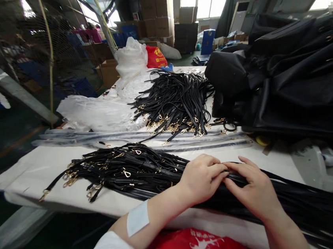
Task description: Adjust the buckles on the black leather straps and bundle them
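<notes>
Both of my hands meet over a long bundle of black straps [147,170] with gold snap hooks at its left end. My left hand [200,178] has its thumb and fingers pinched on a black strap [236,177]. Directly beside it, my right hand [252,185] grips the same strap between thumb and fingertips, its other fingers curved and partly raised. The fingertips of the two hands almost touch, and they hide the strap's end. Beneath and to the right of my hands, more black strap lengths [308,200] run off toward the lower right.
Farther back on the white table [36,166] lies a second pile of black straps [178,95] with gold hooks. Clear plastic sleeves [99,111] sit on the left. Large black bags [292,75] are heaped on the right, near a tape roll [262,141]. Cardboard boxes [158,16] stand behind.
</notes>
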`<control>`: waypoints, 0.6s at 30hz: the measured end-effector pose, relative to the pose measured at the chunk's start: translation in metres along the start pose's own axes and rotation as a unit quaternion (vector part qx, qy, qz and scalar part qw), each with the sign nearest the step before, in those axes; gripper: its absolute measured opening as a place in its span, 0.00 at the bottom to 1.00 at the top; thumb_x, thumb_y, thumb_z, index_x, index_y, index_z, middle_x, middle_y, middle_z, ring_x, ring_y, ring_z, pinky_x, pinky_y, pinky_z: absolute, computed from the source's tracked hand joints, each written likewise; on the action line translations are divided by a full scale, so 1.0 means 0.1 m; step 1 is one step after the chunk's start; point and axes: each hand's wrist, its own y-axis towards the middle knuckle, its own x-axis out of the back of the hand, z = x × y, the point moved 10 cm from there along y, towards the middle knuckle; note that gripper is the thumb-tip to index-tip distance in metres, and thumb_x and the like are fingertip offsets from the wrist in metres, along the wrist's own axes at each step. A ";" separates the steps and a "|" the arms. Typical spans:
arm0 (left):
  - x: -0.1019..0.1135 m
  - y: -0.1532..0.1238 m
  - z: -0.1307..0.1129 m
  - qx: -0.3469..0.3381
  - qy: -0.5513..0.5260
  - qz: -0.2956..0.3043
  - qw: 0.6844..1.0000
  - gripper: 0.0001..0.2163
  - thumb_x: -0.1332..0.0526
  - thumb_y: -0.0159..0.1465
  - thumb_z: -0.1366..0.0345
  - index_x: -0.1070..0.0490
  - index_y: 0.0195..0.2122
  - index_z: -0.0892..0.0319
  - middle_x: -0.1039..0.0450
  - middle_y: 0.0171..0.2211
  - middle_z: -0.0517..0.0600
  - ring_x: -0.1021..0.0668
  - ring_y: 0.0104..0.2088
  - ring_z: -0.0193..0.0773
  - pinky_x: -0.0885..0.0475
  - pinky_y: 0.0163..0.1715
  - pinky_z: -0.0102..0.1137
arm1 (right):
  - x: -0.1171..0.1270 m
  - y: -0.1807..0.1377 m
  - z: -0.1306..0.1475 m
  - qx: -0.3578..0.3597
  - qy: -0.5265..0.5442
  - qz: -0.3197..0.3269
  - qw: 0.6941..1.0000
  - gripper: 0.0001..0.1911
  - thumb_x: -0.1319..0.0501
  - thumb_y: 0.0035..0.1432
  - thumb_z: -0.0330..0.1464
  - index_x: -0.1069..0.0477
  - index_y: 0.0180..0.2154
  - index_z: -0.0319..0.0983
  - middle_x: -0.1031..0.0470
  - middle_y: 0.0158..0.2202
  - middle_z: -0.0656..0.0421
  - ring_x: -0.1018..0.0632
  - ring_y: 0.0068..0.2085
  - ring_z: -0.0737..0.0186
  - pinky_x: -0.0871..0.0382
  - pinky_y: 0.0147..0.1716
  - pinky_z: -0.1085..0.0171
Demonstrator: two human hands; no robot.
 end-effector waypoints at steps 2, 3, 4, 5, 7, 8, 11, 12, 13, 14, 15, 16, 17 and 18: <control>-0.01 0.00 -0.12 -0.050 0.096 0.001 0.994 0.13 0.49 0.72 0.64 0.25 0.43 0.61 0.23 0.41 0.53 0.25 0.42 0.42 0.28 0.45 0.36 | 0.00 0.01 0.02 0.000 -0.024 -0.007 1.000 0.12 0.38 0.58 0.31 0.26 0.45 0.39 0.17 0.38 0.54 0.18 0.39 0.52 0.30 0.57 0.44; -0.03 0.00 -0.17 -0.071 0.134 0.004 0.988 0.12 0.49 0.72 0.66 0.26 0.41 0.62 0.24 0.40 0.53 0.25 0.41 0.43 0.28 0.44 0.37 | 0.00 0.02 0.04 0.001 -0.032 -0.007 0.999 0.11 0.38 0.58 0.30 0.26 0.44 0.39 0.17 0.37 0.54 0.18 0.38 0.53 0.31 0.57 0.44; -0.04 0.00 -0.21 -0.089 0.165 0.009 0.982 0.11 0.49 0.72 0.67 0.27 0.39 0.63 0.25 0.38 0.54 0.26 0.40 0.43 0.28 0.42 0.37 | 0.00 0.03 0.06 0.005 -0.034 -0.003 0.999 0.10 0.38 0.58 0.30 0.26 0.43 0.39 0.17 0.36 0.55 0.18 0.37 0.54 0.31 0.57 0.44; -0.05 0.00 -0.24 -0.102 0.187 0.015 0.977 0.10 0.48 0.71 0.67 0.28 0.37 0.62 0.27 0.37 0.54 0.26 0.38 0.44 0.28 0.38 0.38 | -0.01 0.03 0.08 0.009 -0.032 0.004 0.999 0.08 0.38 0.58 0.30 0.26 0.41 0.40 0.17 0.35 0.56 0.18 0.35 0.55 0.32 0.57 0.44; -0.05 0.00 -0.28 -0.117 0.211 0.033 0.970 0.09 0.46 0.69 0.66 0.30 0.34 0.61 0.29 0.34 0.53 0.27 0.35 0.44 0.31 0.31 0.37 | -0.03 0.04 0.13 0.016 -0.016 0.022 1.000 0.04 0.38 0.58 0.29 0.27 0.37 0.41 0.19 0.33 0.59 0.20 0.33 0.58 0.34 0.59 0.43; -0.04 0.00 -0.29 -0.123 0.215 0.043 0.968 0.08 0.45 0.69 0.66 0.30 0.33 0.60 0.29 0.33 0.52 0.27 0.34 0.45 0.33 0.28 0.36 | -0.04 0.04 0.15 0.018 -0.008 0.030 0.999 0.03 0.38 0.58 0.29 0.27 0.36 0.41 0.19 0.32 0.60 0.20 0.32 0.59 0.36 0.59 0.43; 0.04 0.01 -0.28 -0.107 0.182 0.050 0.976 0.08 0.44 0.68 0.66 0.31 0.32 0.60 0.30 0.31 0.51 0.28 0.33 0.43 0.35 0.27 0.35 | -0.05 0.04 0.21 0.022 0.022 0.044 0.999 0.05 0.39 0.59 0.28 0.27 0.39 0.41 0.20 0.33 0.60 0.20 0.34 0.59 0.38 0.60 0.43; 0.08 0.03 -0.25 -0.085 0.142 0.044 0.985 0.10 0.45 0.68 0.66 0.31 0.29 0.60 0.31 0.30 0.50 0.28 0.32 0.41 0.35 0.28 0.34 | -0.04 0.04 0.23 0.025 0.038 0.047 0.998 0.06 0.39 0.60 0.28 0.27 0.41 0.42 0.20 0.34 0.60 0.20 0.35 0.59 0.38 0.61 0.44; 0.13 0.04 -0.19 -0.054 0.084 0.034 0.994 0.11 0.45 0.68 0.66 0.33 0.27 0.59 0.32 0.28 0.49 0.29 0.30 0.39 0.36 0.28 0.33 | -0.03 0.05 0.25 0.027 0.056 0.051 0.997 0.07 0.40 0.61 0.29 0.27 0.42 0.42 0.20 0.34 0.60 0.20 0.36 0.60 0.38 0.61 0.45; 0.19 0.05 -0.11 -0.016 0.011 0.020 1.000 0.13 0.46 0.68 0.66 0.36 0.24 0.59 0.34 0.25 0.48 0.31 0.28 0.36 0.37 0.28 0.31 | -0.01 0.06 0.27 0.030 0.072 0.052 0.996 0.08 0.40 0.62 0.29 0.28 0.43 0.43 0.20 0.35 0.61 0.19 0.37 0.60 0.38 0.62 0.47; 0.24 0.05 -0.01 0.025 -0.067 -0.001 0.997 0.15 0.46 0.67 0.66 0.39 0.22 0.58 0.37 0.23 0.46 0.33 0.26 0.34 0.38 0.28 0.30 | 0.03 0.07 0.29 0.031 0.083 0.049 0.995 0.07 0.40 0.63 0.30 0.28 0.44 0.43 0.19 0.35 0.61 0.19 0.37 0.61 0.39 0.62 0.48; 0.30 0.04 0.09 0.066 -0.140 -0.025 0.988 0.16 0.46 0.67 0.65 0.42 0.20 0.58 0.39 0.21 0.45 0.35 0.25 0.32 0.39 0.27 0.29 | 0.08 0.08 0.29 0.031 0.087 0.040 0.995 0.06 0.39 0.64 0.30 0.28 0.44 0.43 0.20 0.35 0.62 0.19 0.37 0.61 0.40 0.63 0.49; 0.35 0.02 0.21 0.103 -0.202 -0.054 0.972 0.17 0.46 0.67 0.64 0.45 0.19 0.58 0.41 0.20 0.44 0.36 0.24 0.31 0.40 0.27 0.29 | 0.13 0.09 0.28 0.028 0.085 0.028 0.996 0.06 0.39 0.64 0.31 0.28 0.43 0.44 0.20 0.35 0.63 0.20 0.36 0.62 0.42 0.64 0.49; 0.41 0.00 0.33 0.138 -0.251 -0.084 0.954 0.18 0.46 0.66 0.63 0.46 0.19 0.58 0.43 0.20 0.43 0.37 0.24 0.31 0.41 0.26 0.29 | 0.19 0.09 0.27 0.023 0.081 0.017 0.996 0.05 0.38 0.63 0.31 0.28 0.42 0.44 0.20 0.34 0.63 0.20 0.36 0.62 0.44 0.65 0.48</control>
